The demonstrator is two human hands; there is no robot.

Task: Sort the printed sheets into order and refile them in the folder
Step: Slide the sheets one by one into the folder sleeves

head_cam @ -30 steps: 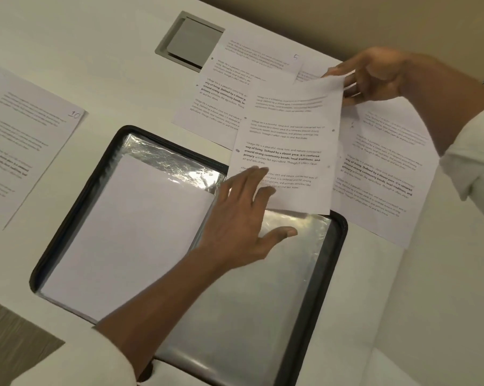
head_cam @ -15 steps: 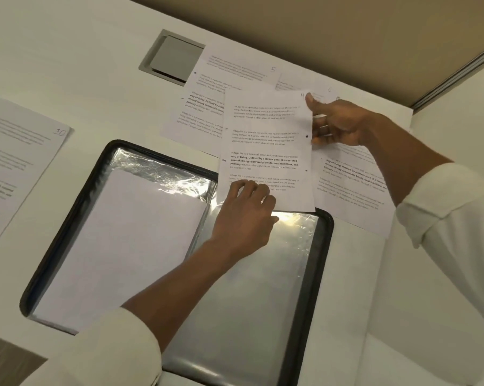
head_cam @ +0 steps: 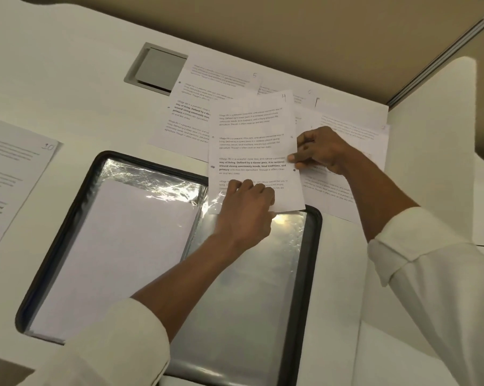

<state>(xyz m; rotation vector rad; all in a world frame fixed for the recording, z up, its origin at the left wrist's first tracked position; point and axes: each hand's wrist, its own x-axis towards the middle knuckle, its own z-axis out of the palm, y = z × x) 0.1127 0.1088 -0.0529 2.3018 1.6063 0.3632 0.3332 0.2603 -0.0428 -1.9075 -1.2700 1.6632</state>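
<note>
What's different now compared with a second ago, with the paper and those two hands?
The right hand slid from the top corner of the sheet marked 4 down to its right edge, which it pinches. The left hand, flat with spread fingers before, now curls on the sheet's bottom edge. The open folder, the sheet marked 10 and the other pages stayed put.

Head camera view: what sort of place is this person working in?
Most likely an office workstation. The white desk has a built-in cable hatch, a tan partition panel stands along its far edge, and numbered printed sheets lie beside an open folder.
</note>
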